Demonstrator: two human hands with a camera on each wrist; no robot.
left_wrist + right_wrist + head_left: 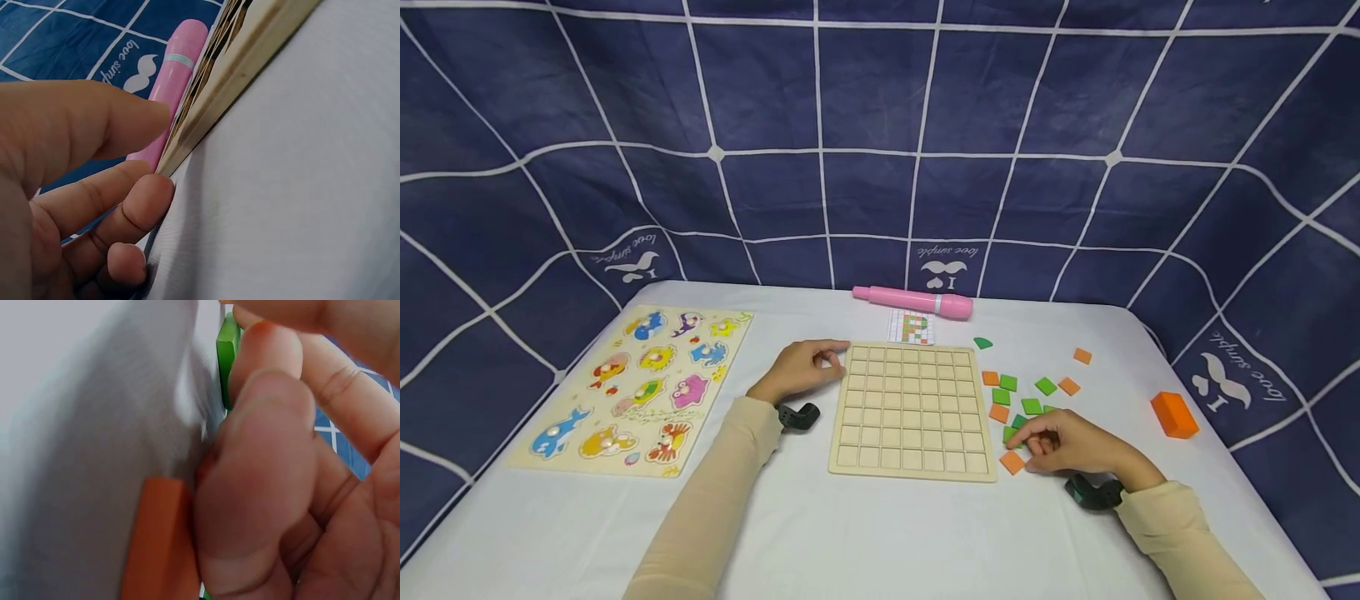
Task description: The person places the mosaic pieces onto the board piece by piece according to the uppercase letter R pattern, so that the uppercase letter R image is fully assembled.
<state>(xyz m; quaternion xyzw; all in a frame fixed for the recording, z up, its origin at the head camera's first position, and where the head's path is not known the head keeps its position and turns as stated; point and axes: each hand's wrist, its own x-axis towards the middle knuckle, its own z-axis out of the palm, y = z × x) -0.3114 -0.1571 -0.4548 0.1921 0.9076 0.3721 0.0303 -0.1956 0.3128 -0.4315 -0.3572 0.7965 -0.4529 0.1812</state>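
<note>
A light wooden grid board (913, 412) with square cells lies on the white table. At its upper left corner rests my left hand (801, 368), its index finger touching the edge. In the left wrist view, thumb and fingers are close around the board's corner (187, 140). Right of the board, my right hand (1078, 446) is low over scattered square tiles. Its index fingertip touches a green tile (1010, 434), seen edge-on as a green tile (227, 359) in the right wrist view. Beside the thumb lies an orange tile (1012, 462).
Behind the board lie a pattern card (913, 327) and a pink pen-shaped object (910, 300). An animal peg puzzle (647, 392) is on the left. Several green and orange tiles (1069, 386) lie on the right, near an orange block (1175, 415). A patterned blue cloth (880, 200) hangs behind.
</note>
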